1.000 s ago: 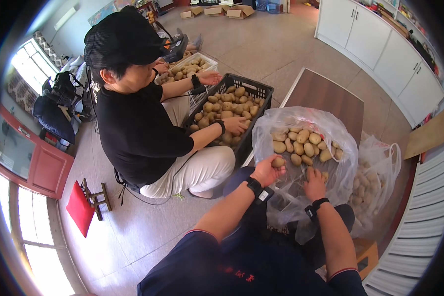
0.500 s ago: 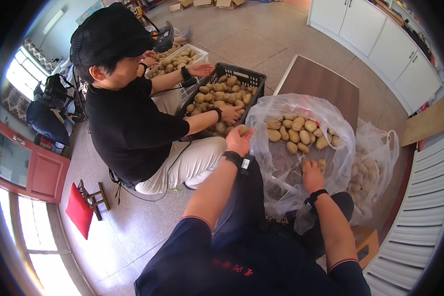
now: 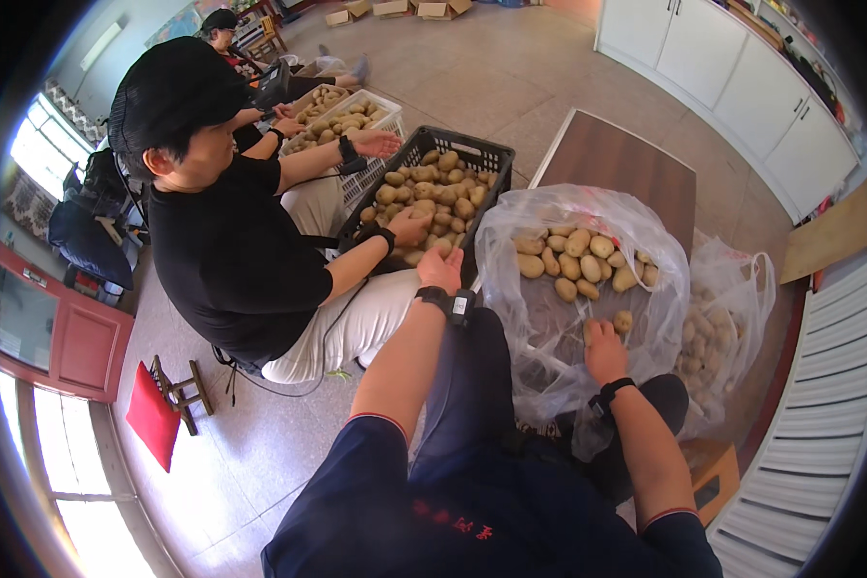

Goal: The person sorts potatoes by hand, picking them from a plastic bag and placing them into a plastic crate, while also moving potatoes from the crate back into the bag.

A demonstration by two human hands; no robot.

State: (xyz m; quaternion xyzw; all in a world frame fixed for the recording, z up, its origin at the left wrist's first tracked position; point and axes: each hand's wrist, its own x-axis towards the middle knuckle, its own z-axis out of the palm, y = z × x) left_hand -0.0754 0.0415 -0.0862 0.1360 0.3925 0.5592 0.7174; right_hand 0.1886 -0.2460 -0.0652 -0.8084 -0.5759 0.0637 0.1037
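My left hand [image 3: 440,272] reaches to the near edge of a black crate [image 3: 496,159] filled with potatoes [image 3: 443,183]. Its fingers curl round a potato [image 3: 442,248], partly hidden by the hand. Inside an open clear plastic bag [image 3: 511,337], my right hand [image 3: 605,354] rests with bent fingers on a potato that shows only a little at the fingertips. A single potato [image 3: 622,321] lies just beyond that hand. Farther back in the bag, several more potatoes [image 3: 578,255] are heaped together.
A co-worker in black [image 3: 231,231] sits at my left, one hand [image 3: 410,227] over the crate. Behind are a white crate [image 3: 387,111] of potatoes and another person [image 3: 223,39]. A second filled bag [image 3: 718,337] stands right, beside a brown board [image 3: 612,159]. A red-seated stool [image 3: 154,416] lies left.
My left hand has moved left, toward the black crate, with the potato. My right hand has drawn slightly back from the loose potato. The co-worker's hand has shifted left over the crate.
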